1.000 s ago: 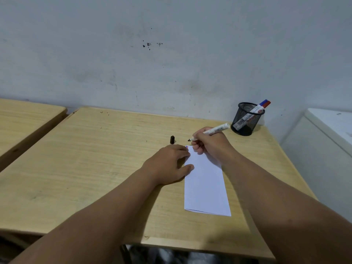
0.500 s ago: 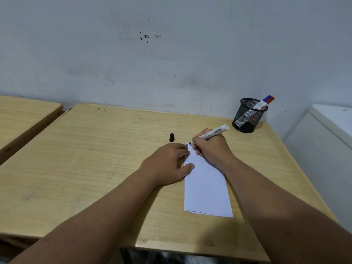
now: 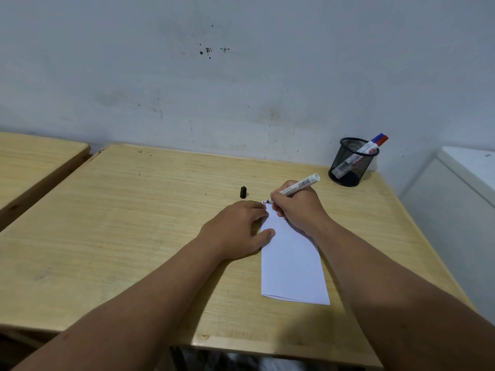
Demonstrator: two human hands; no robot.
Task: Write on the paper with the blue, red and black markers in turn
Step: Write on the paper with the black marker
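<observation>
A folded white paper (image 3: 293, 261) lies on the wooden desk (image 3: 134, 223). My right hand (image 3: 300, 207) grips an uncapped black marker (image 3: 297, 187), its tip touching the paper's far left corner beside small blue and red marks (image 3: 264, 202). My left hand (image 3: 238, 228) lies flat on the desk, fingers and thumb pressing the paper's left edge. The marker's black cap (image 3: 243, 192) stands on the desk just beyond my left hand. The blue marker (image 3: 377, 137) and the red marker (image 3: 383, 140) lean capped in a black mesh pen holder (image 3: 349, 163) at the back right.
A second wooden desk (image 3: 34, 162) stands at the left across a narrow gap. A white cabinet (image 3: 466, 188) sits right of the desk. The grey wall (image 3: 241, 76) runs directly behind the desk's far edge.
My right hand lowered the marker from just above the paper's corner until its tip touches the paper. My left hand stayed pressed on the paper's edge.
</observation>
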